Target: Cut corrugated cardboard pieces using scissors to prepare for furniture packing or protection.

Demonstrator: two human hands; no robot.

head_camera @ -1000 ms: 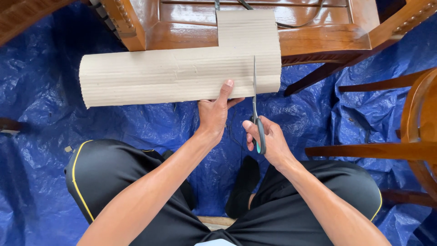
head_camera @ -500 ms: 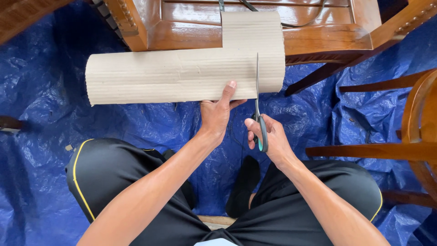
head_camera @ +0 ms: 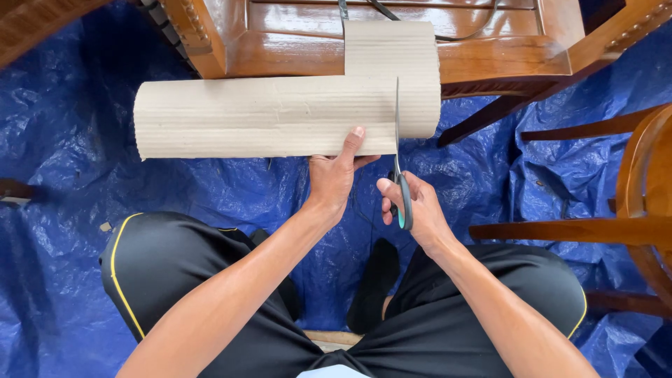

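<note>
Two bare hands are seen from the head camera, both working at one L-shaped sheet of pale corrugated cardboard [head_camera: 280,115], which serves as the landmark here. The sheet is held out flat above a crumpled blue plastic tarpaulin [head_camera: 84,175], its far upright leg overlapping a polished brown wooden chair frame [head_camera: 490,56] beyond it.

The left hand [head_camera: 334,175] is clamped on the cardboard's near edge, thumb pressed on top and the remaining fingers hidden beneath, apparently so that the sheet is kept steady and level close to the cutting line. Just right of that grip, the right hand [head_camera: 413,206] is closed around the handles of a pair of steel scissors with teal-and-black loops [head_camera: 399,175]; the blades are run up into the cardboard from its near edge, nearly upright, seemingly so that a straight cut is carried across the sheet's right end.

Below the cardboard, black shorts with yellow piping [head_camera: 182,280] are visible, and further curved wooden chair parts [head_camera: 630,210] stand to its right.
</note>
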